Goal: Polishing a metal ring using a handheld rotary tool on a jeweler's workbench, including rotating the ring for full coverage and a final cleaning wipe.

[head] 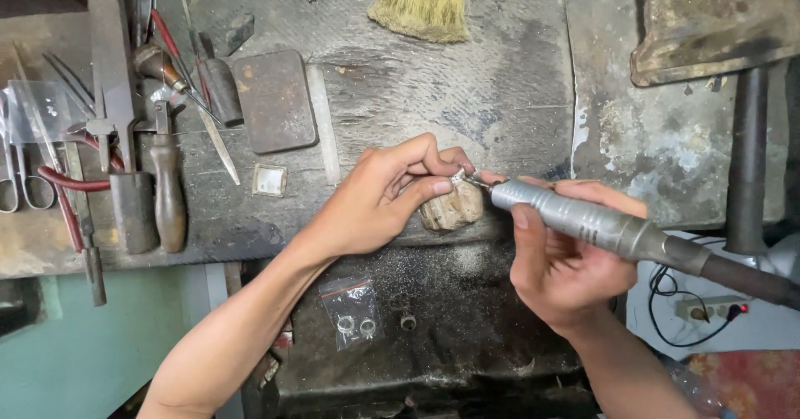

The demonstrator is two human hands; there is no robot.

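My left hand (385, 196) pinches a small silver ring (458, 174) between thumb and fingers, resting it against a worn wooden bench pin (452, 209). In my right hand (564, 262) lies a grey metal rotary handpiece (583, 223), gripped like a pen. Its thin bit touches the ring. A dark flexible shaft (750, 277) runs from the handpiece off to the right.
On the left of the dark workbench (467, 77) lie pliers, files, tweezers (167, 127) and scissors (21, 182). A flat metal block (273, 101) and a straw brush (422, 7) sit further back. A plastic bag with two rings (355, 312) and a loose ring (407, 322) lie in the tray below. A power strip (708, 309) sits at the right.
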